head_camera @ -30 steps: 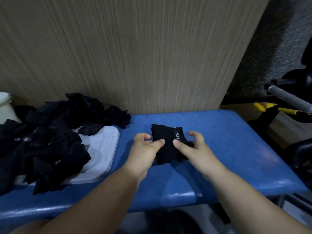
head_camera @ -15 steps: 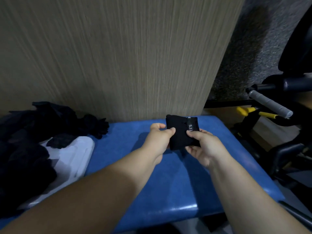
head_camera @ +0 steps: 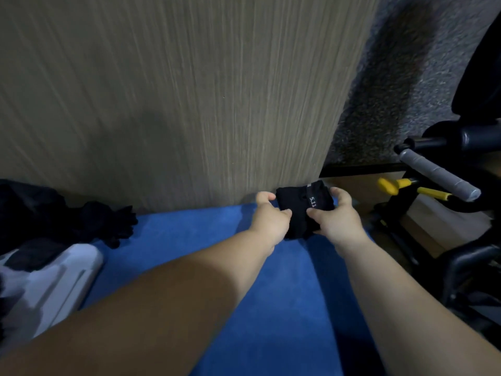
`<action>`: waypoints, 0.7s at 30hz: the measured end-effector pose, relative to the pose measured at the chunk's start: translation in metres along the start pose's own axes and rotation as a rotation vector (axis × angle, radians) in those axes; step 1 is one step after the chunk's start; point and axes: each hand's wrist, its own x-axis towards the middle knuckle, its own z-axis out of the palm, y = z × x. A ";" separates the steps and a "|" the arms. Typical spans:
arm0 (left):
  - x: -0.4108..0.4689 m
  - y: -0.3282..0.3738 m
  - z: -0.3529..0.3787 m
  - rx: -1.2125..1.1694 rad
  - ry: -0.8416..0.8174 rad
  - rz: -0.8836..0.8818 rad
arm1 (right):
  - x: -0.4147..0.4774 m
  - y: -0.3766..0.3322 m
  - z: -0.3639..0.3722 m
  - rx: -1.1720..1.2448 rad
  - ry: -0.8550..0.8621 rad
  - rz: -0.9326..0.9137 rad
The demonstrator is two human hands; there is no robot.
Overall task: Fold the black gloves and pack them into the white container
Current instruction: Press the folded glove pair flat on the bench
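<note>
Hands together, you pinch one bundle between them. Your left hand [head_camera: 271,221] grips the near-left edge of the folded glove [head_camera: 295,204] with thumb and curled fingers, and your right hand [head_camera: 337,219] clamps the opposite side. Neither hand is free. Holding both sides looks deliberate, since soft fabric springs open once a fold loses pressure, and the two grips keep the bundle compact. Its white label [head_camera: 312,202] faces up. The bundle seems to be lifted just off the blue tabletop [head_camera: 217,240] at the far right end, close to the wood-grain panel [head_camera: 189,104].

The loose black gloves [head_camera: 35,210] lie heaped at the far left against the panel, well apart from your hands. One glove [head_camera: 116,221] trails off the heap onto the blue surface. Below the heap sits a white plastic tray or lid [head_camera: 65,275], partly covered by dark fabric. I cannot tell whether this is the white container itself or only part of it.

To your right, off the tabletop, stands dark equipment with a grey-wrapped bar [head_camera: 439,177] and yellow grips [head_camera: 390,185]. These are near your right hand, so a swing that way could snag on them. Between your hands and the white piece there is only bare blue tabletop, so the fabric draped over the white piece is the likelier hindrance when packing.
</note>
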 end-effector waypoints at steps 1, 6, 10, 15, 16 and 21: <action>0.004 0.001 0.003 0.064 0.004 0.020 | 0.004 0.001 -0.001 -0.083 0.000 -0.039; 0.015 0.001 0.006 0.352 0.074 0.150 | 0.014 0.007 0.001 -0.596 0.007 -0.186; 0.012 0.002 0.006 0.558 0.099 0.208 | 0.010 0.017 0.003 -0.753 0.044 -0.254; 0.012 -0.007 0.003 0.801 0.145 0.401 | 0.009 0.020 0.005 -0.830 -0.056 -0.370; 0.012 -0.009 0.003 0.842 0.106 0.417 | 0.010 0.021 0.005 -0.848 -0.070 -0.363; 0.018 -0.014 0.002 0.945 0.013 0.363 | 0.011 0.020 0.006 -0.906 -0.094 -0.315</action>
